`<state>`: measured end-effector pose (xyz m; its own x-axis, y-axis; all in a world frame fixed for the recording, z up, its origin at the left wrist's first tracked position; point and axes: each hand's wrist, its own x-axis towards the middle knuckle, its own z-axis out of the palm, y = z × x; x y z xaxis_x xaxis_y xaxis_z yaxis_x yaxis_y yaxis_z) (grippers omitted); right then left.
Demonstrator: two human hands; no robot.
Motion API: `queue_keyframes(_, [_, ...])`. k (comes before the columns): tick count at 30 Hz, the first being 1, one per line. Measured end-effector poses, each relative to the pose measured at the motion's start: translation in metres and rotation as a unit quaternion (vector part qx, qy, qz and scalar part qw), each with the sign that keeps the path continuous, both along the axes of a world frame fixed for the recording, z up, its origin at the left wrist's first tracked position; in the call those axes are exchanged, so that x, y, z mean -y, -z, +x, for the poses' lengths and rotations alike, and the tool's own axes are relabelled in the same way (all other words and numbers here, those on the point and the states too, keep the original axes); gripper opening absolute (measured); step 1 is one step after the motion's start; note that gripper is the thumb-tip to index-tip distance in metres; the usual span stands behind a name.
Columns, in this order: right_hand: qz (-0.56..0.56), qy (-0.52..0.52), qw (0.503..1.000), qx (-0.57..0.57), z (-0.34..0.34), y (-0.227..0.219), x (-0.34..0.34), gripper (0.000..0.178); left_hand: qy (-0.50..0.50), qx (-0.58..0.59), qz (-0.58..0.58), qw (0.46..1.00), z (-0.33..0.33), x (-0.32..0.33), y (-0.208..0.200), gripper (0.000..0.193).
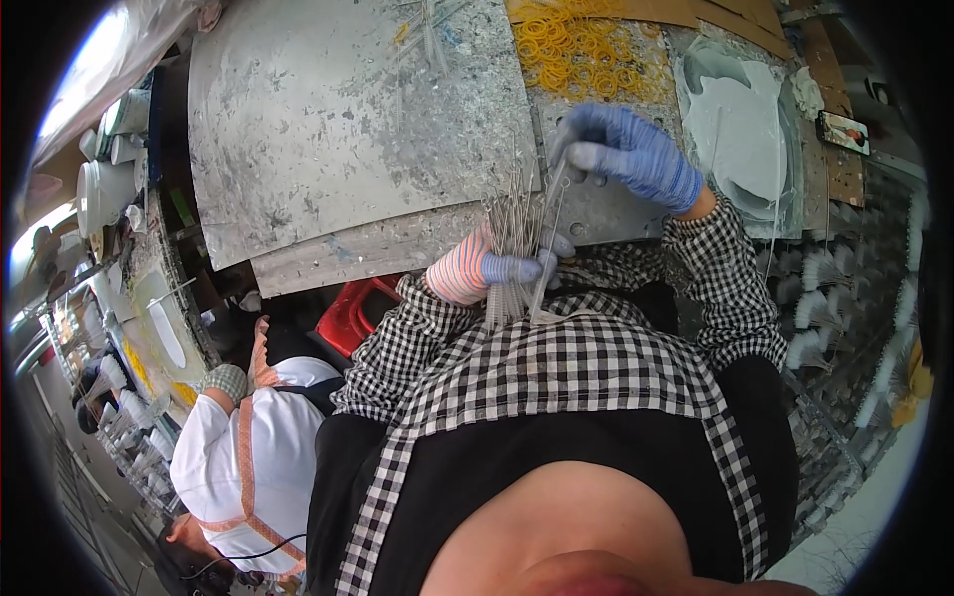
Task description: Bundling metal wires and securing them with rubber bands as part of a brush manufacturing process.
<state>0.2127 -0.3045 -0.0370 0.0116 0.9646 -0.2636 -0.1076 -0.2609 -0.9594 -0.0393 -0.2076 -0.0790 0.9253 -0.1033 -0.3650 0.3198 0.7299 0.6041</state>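
Note:
My left hand (487, 268), in a striped glove with blue fingers, is closed round a bundle of thin wire brushes (512, 223) in front of my apron. Their looped wire ends point up and away from me; pale bristles (505, 306) hang below the fingers. One brush stands a little apart on the bundle's right side. My right hand (641, 159), gloved in blue, is raised just beyond and to the right of the bundle. Its thumb and fingers curl together in a pinch close to that brush's upper end. The fingertips are smeared, so what lies between them is unclear.
A worn metal-topped table (348, 129) lies ahead. Yellow rings (586, 50) are heaped at its far side, beside a plastic-lined tray of whitish material (740, 129). A phone (843, 132) lies at far right. Racks of brushes (835, 288) stand right; a co-worker (248, 457) sits left by a red stool (353, 313).

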Motion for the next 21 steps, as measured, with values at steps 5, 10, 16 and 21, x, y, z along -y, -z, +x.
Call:
queue_keyframes(5, [0.132, 0.275, 0.952, -0.015, 0.015, -0.018, 0.001, 0.027, -0.013, 0.04, 0.031, 0.999, 0.001, 0.009, 0.0, 0.043])
queue_keyframes(10, [0.335, 0.086, 0.918, 0.192, -0.044, -0.001, 0.025, 0.015, -0.193, -0.053, -0.022, 0.98, 0.016, 0.002, -0.019, 0.044])
queue_keyframes(16, [0.268, -0.03, 0.93, 0.249, -0.044, -0.01, 0.039, 0.033, -0.184, -0.044, 0.059, 0.98, 0.024, 0.011, -0.024, 0.038])
queue_keyframes(21, [0.279, 0.09, 0.903, 0.315, -0.044, -0.031, -0.021, 0.053, -0.075, 0.007, 0.111, 0.991, 0.016, 0.041, -0.003, 0.031])
